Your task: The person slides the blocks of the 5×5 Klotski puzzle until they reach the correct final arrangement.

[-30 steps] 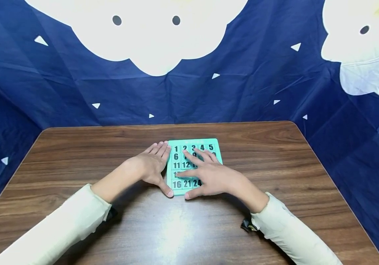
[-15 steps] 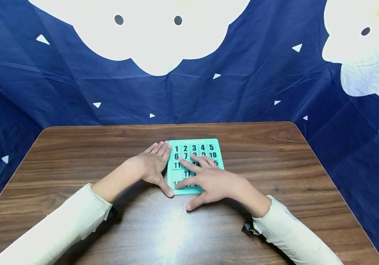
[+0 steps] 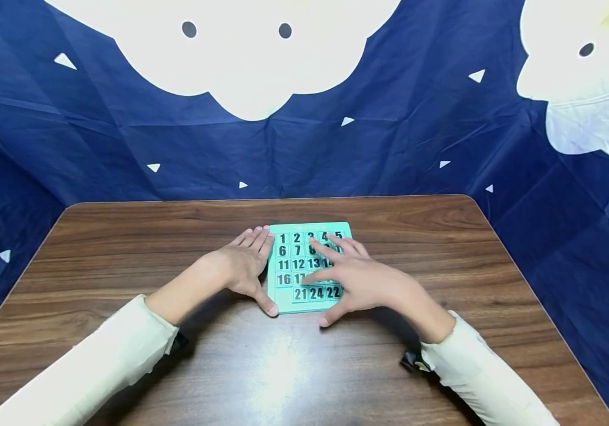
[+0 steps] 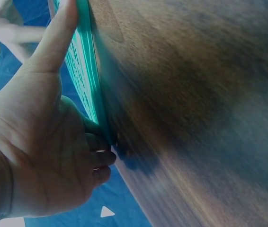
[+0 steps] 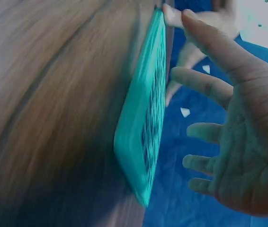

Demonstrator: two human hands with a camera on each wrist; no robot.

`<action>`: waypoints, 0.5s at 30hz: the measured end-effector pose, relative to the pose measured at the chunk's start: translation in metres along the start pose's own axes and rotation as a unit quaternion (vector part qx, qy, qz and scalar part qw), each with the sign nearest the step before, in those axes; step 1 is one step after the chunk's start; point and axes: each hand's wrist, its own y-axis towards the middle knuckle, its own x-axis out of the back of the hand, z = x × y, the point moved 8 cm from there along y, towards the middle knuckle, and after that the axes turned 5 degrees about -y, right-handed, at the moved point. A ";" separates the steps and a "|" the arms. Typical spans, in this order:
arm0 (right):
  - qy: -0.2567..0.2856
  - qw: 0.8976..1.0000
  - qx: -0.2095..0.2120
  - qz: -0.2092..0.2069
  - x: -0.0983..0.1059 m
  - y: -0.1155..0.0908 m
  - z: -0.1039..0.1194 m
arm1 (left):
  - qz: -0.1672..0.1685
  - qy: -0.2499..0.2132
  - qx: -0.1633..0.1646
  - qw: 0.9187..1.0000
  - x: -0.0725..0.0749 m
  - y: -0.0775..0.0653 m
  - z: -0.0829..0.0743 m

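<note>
A turquoise number slide puzzle (image 3: 304,307) lies flat on the table, its dark numerals facing up. Its vacant slot is in the lower left corner, below the 16 tile (image 3: 284,279). Along the puzzle's left edge rests my left hand (image 3: 243,269), fingers straight and thumb at the near left corner. My right hand (image 3: 365,281) hovers with spread fingers over the right half, index fingertip near the 17 tile, covering several tiles. In the right wrist view, those fingers (image 5: 205,163) stand apart from the puzzle's face. The left wrist view shows my left fingers (image 4: 98,158) against the side wall.
The brown wooden table (image 3: 150,236) extends around the puzzle on all sides, with a bright light reflection in front. Behind its far edge hangs a blue curtain (image 3: 203,154) with white cloud shapes. A small black device (image 3: 415,361) sits under the right cuff.
The 16 tile has slid up one row, away from me, leaving the lower left slot vacant. My right hand has shifted right, off the left columns. The left hand stays put.
</note>
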 end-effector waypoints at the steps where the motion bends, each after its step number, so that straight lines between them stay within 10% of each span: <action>1: 0.002 1.000 -0.004 -0.005 0.002 -0.007 -0.003 | -0.002 0.001 -0.001 1.000 0.000 0.000 0.000; 15: 0.026 0.998 -0.046 -0.046 0.002 -0.061 -0.039 | -0.003 0.007 0.001 1.000 -0.001 0.001 0.000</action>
